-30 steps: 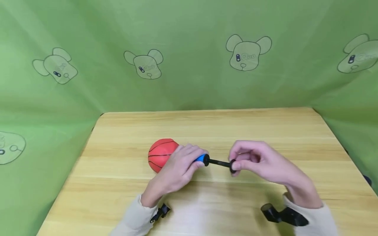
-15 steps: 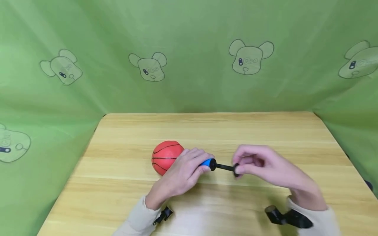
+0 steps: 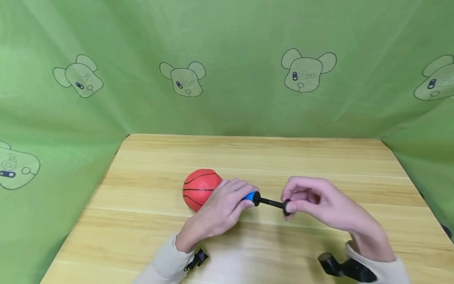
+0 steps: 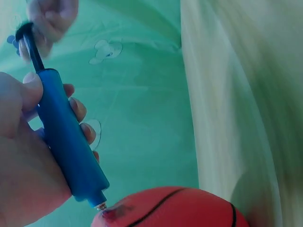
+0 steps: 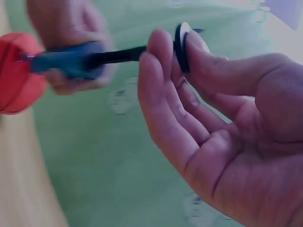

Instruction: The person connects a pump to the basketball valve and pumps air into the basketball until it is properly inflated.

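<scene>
A blue hand pump (image 4: pixel 71 137) with a black plunger rod (image 3: pixel 271 202) is held between both hands. My left hand (image 3: pixel 221 211) grips the blue barrel, with its fingers and thumb wrapped around it. At the end of the rod, my right hand (image 3: pixel 319 203) pinches the round black handle (image 5: pixel 182 47) between thumb and fingers. Left of the barrel is a red basketball (image 3: pixel 200 189) with black lines, partly covered by the left hand in the head view. In the left wrist view, the pump's metal tip (image 4: pixel 101 206) meets the ball's surface.
The wooden table (image 3: pixel 248 157) spreads under the hands and ball. Green cloth (image 3: pixel 234 110) with printed bear heads hangs behind it and at both sides. Black wrist cameras sit at the left sleeve (image 3: pixel 161 260) and the right sleeve (image 3: pixel 386 272).
The bared part of the rod shortened a little by half a second ago and is slightly longer now, with the right hand moving along. The left hand keeps its grip; the whole view has shifted slightly.
</scene>
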Tool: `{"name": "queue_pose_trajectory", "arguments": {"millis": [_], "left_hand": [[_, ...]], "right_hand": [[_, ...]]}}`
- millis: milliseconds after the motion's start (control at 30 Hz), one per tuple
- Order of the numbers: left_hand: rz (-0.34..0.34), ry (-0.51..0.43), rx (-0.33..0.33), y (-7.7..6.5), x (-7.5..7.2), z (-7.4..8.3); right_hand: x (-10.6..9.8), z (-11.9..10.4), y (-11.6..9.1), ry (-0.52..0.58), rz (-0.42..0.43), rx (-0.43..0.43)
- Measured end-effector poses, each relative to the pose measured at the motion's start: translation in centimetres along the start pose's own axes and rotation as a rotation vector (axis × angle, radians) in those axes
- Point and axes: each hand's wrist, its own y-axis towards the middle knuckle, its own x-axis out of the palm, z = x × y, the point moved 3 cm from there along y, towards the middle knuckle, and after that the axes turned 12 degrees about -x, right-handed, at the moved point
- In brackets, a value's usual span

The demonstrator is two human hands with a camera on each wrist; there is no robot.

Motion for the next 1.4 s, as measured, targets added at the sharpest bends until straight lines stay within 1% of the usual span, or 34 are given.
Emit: {"name": "queue_pose_trajectory", "arguments": {"millis": [33,100,167,267,333,433,567,667,733,833,933,1067,1200,1267,1333,1400], "left_hand": [[-0.005,-0.001,0.007,0.0,0.1,0.1],[-0.010,-0.007,0.014,0.0,0.3,0.3],[-0.009,-0.014,0.018,0.0,0.3,0.3],[-0.009,-0.024,0.021,0.0,0.2,0.3],[-0.014,-0.033,0.027,0.0,0.2,0.4],[-0.017,-0.038,0.031,0.0,0.3,0.4],[-0.008,-0.032,0.012,0.0,0.2,0.1],[-0.015,-0.032,0.006,0.1,0.0,-0.1],[-0.013,-0.023,0.003,0.1,0.0,-0.2],[-0.001,-0.018,0.002,0.0,0.0,-0.2],[0.008,-0.025,0.017,0.0,0.2,0.1],[0.001,-0.028,0.062,0.0,0.8,0.6],[0.011,-0.028,0.060,-0.1,1.0,0.6],[0.011,-0.033,0.056,-0.1,1.0,0.5],[0.004,-0.035,0.057,-0.1,1.0,0.4],[-0.004,-0.033,0.062,0.0,1.0,0.4]], "right_hand": [[0.4,0.6,0.4,0.003,-0.003,0.030],[1.0,1.8,1.0,0.043,0.000,0.065],[1.5,2.7,1.2,0.079,0.005,0.076],[1.7,2.9,1.3,0.107,0.004,0.070],[1.5,2.5,1.1,0.075,-0.010,0.042],[0.7,0.9,0.4,0.027,-0.020,0.013],[-0.8,-1.6,-1.5,-0.041,0.008,-0.096],[-1.6,-2.9,-2.6,-0.063,0.022,-0.159],[-1.7,-3.1,-2.8,-0.071,0.028,-0.151],[-1.5,-2.6,-2.4,-0.067,0.022,-0.144],[-0.7,-1.4,-1.4,-0.044,0.004,-0.100],[0.8,0.9,0.0,0.008,-0.018,0.003],[1.6,2.4,0.8,0.037,-0.007,0.042],[1.6,2.4,0.8,0.041,-0.010,0.045],[1.4,2.0,0.6,0.029,-0.022,0.032],[1.0,1.1,0.0,-0.017,-0.029,0.007]]}}
